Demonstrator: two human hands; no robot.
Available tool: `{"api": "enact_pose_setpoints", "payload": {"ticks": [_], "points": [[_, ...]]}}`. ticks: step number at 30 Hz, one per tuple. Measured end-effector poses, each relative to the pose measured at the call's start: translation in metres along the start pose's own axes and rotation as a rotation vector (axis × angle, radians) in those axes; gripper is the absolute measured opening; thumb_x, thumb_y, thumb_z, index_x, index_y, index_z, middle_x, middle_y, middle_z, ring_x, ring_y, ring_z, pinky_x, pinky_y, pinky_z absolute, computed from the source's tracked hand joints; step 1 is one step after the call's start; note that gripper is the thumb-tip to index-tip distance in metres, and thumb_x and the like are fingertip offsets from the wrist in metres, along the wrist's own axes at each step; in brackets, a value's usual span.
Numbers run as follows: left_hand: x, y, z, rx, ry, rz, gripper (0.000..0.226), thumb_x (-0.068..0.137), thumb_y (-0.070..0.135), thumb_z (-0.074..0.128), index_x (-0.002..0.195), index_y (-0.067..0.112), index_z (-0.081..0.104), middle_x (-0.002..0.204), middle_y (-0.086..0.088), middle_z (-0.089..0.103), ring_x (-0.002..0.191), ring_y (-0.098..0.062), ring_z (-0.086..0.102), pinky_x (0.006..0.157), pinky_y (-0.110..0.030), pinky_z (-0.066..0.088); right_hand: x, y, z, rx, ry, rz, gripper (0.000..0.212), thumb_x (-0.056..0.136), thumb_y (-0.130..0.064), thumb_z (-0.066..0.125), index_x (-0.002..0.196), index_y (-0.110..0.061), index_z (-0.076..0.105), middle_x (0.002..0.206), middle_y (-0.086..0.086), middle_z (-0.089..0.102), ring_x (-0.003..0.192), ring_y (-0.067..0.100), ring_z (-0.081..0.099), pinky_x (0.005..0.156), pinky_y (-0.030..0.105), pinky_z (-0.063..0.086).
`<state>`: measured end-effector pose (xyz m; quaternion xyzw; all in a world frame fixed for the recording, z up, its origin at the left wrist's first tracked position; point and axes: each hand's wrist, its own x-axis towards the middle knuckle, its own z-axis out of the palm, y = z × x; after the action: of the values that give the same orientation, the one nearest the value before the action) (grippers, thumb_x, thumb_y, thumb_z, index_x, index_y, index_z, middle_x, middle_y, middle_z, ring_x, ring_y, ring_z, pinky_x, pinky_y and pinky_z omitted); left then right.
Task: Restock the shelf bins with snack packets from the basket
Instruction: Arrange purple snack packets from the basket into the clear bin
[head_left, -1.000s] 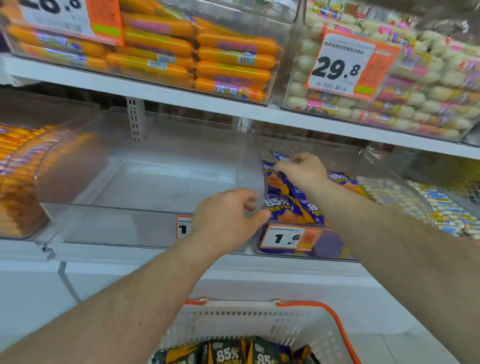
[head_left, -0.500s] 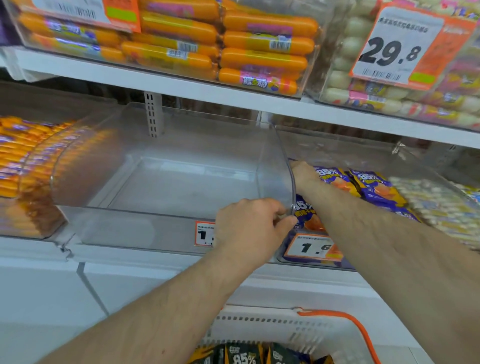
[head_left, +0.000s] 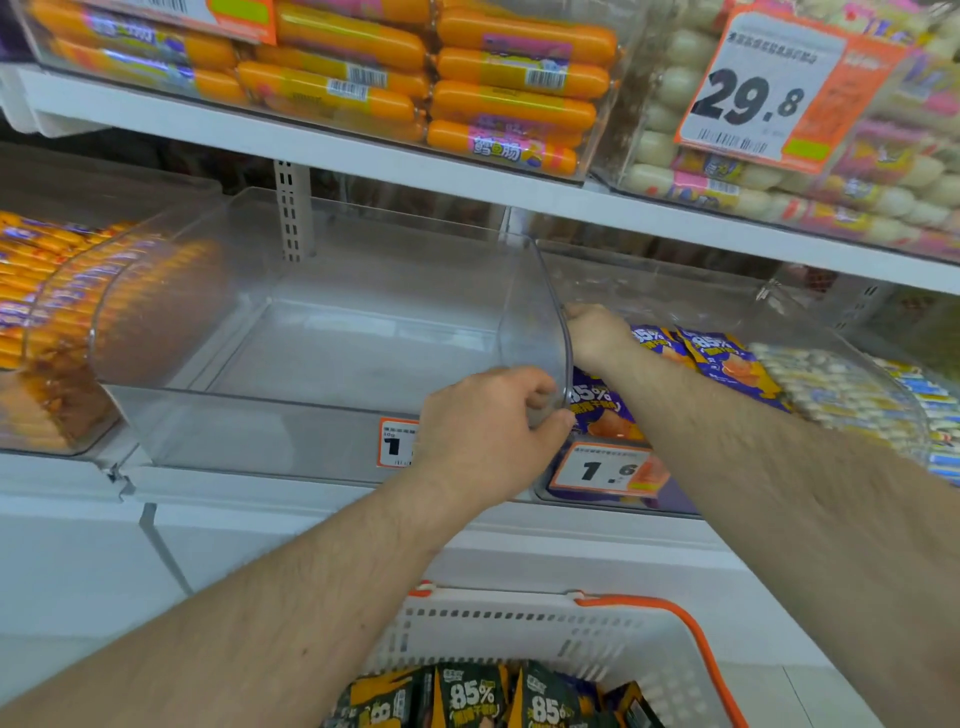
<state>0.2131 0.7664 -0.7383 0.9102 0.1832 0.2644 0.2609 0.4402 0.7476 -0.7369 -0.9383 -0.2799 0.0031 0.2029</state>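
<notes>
White shop shelving (head_left: 363, 156) fills the frame, two tiers deep. Along the top, clear tubs hold orange sausage packs (head_left: 509, 98) and, at the upper right, pale round snacks (head_left: 691, 171) behind a price card reading 29.8 (head_left: 753, 98). Across the middle stands a large clear bin (head_left: 311, 353) with nothing in it. At the bottom centre sits a white basket (head_left: 519, 623) with an orange handle, holding dark snack packets (head_left: 467, 696) marked 85%. Just right of the bare bin, a second bin (head_left: 675, 291) holds purple packets (head_left: 727, 358) (also marked 85%), with a 1.6 price tag (head_left: 605, 470) on its front. The left hand (head_left: 488, 431) grips the front right corner of the large clear bin, fingers curled over its edge. The right hand (head_left: 592, 332) reaches into the second bin beside the dividing wall; whether it holds anything I cannot tell.
</notes>
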Motion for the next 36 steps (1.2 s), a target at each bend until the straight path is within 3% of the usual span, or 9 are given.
{"api": "enact_pose_setpoints", "payload": {"ticks": [5, 9, 12, 15, 22, 24, 27, 30, 36], "points": [[-0.021, -0.012, -0.006, -0.085, 0.274, 0.515, 0.015, 0.081, 0.022, 0.055, 0.083, 0.015, 0.068, 0.077, 0.001, 0.063, 0.071, -0.024, 0.059, 0.066, -0.031, 0.049, -0.089, -0.006, -0.026, 0.200, 0.599, -0.290, 0.027, 0.087, -0.021, 0.043, 0.066, -0.017, 0.059, 0.077, 0.009, 0.061, 0.081, 0.034, 0.055, 0.071, 0.038, 0.038], [-0.053, -0.029, -0.009, 0.062, -0.241, 0.406, 0.023, 0.083, 0.028, 0.052, 0.096, 0.026, 0.071, 0.090, 0.007, 0.069, 0.084, -0.018, 0.063, 0.075, -0.032, 0.053, -0.173, 0.006, -0.002, 0.304, 0.812, -0.656, 0.025, 0.088, -0.013, 0.047, 0.067, -0.005, 0.057, 0.069, 0.014, 0.053, 0.070, 0.029, 0.048, 0.065, 0.040, 0.032], [-0.073, -0.062, 0.000, 0.310, -0.888, 0.194, 0.027, 0.091, 0.030, 0.053, 0.114, 0.025, 0.068, 0.117, 0.004, 0.066, 0.107, -0.018, 0.061, 0.093, -0.038, 0.050, -0.222, 0.025, 0.053, 0.377, 0.569, -0.634, 0.028, 0.088, -0.015, 0.046, 0.063, -0.003, 0.054, 0.065, 0.012, 0.047, 0.066, 0.027, 0.045, 0.062, 0.037, 0.031], [-0.090, -0.081, 0.003, 0.452, -1.153, 0.160, 0.027, 0.093, 0.031, 0.050, 0.104, 0.013, 0.067, 0.110, -0.007, 0.066, 0.099, -0.028, 0.063, 0.089, -0.046, 0.052, -0.256, 0.044, 0.125, 0.291, 0.148, -0.449, 0.030, 0.088, -0.015, 0.045, 0.060, -0.005, 0.051, 0.060, 0.008, 0.047, 0.064, 0.019, 0.042, 0.060, 0.038, 0.036], [-0.106, -0.088, 0.005, 0.420, -1.151, 0.109, 0.026, 0.094, 0.028, 0.048, 0.098, 0.011, 0.067, 0.083, -0.002, 0.063, 0.073, -0.020, 0.058, 0.072, -0.038, 0.050, -0.305, 0.042, 0.223, 0.165, -0.618, -0.104, 0.031, 0.098, -0.022, 0.043, 0.069, -0.012, 0.048, 0.070, 0.008, 0.051, 0.065, 0.024, 0.046, 0.061, 0.039, 0.039], [-0.106, -0.089, 0.004, 0.421, -1.165, 0.086, 0.026, 0.096, 0.026, 0.048, 0.097, 0.007, 0.066, 0.073, 0.000, 0.053, 0.065, -0.016, 0.049, 0.066, -0.034, 0.044, -0.308, 0.036, 0.237, 0.114, -0.723, -0.073, 0.022, 0.097, -0.023, 0.045, 0.100, -0.014, 0.065, 0.106, 0.007, 0.064, 0.089, 0.025, 0.058, 0.076, 0.038, 0.049], [-0.104, -0.090, 0.002, 0.425, -1.169, 0.078, 0.030, 0.098, 0.029, 0.048, 0.113, 0.010, 0.065, 0.092, 0.002, 0.064, 0.083, -0.016, 0.057, 0.081, -0.035, 0.049, -0.313, 0.028, 0.249, 0.122, -0.879, 0.028, 0.052, 0.098, -0.029, 0.048, 0.149, -0.024, 0.038, 0.149, 0.004, 0.044, 0.094, 0.023, 0.063, 0.076, 0.038, 0.054], [-0.103, -0.093, 0.002, 0.428, -1.155, 0.065, 0.037, 0.098, 0.033, 0.048, 0.129, 0.016, 0.060, 0.125, 0.002, 0.061, 0.108, -0.019, 0.057, 0.097, -0.040, 0.047, -0.318, 0.021, 0.261, 0.174, -0.892, 0.128, 0.064, 0.099, -0.029, 0.050, 0.156, -0.024, 0.020, 0.156, 0.003, 0.035, 0.088, 0.018, 0.064, 0.071, 0.036, 0.050], [-0.103, -0.092, 0.005, 0.418, -1.132, 0.077, 0.035, 0.097, 0.031, 0.048, 0.125, 0.014, 0.062, 0.121, 0.001, 0.063, 0.104, -0.018, 0.059, 0.092, -0.037, 0.048, -0.328, 0.008, 0.262, 0.077, -0.705, 0.349, 0.049, 0.094, -0.006, 0.051, 0.138, -0.027, 0.049, 0.139, 0.001, 0.055, 0.123, 0.025, 0.052, 0.088, 0.032, 0.045]]}}
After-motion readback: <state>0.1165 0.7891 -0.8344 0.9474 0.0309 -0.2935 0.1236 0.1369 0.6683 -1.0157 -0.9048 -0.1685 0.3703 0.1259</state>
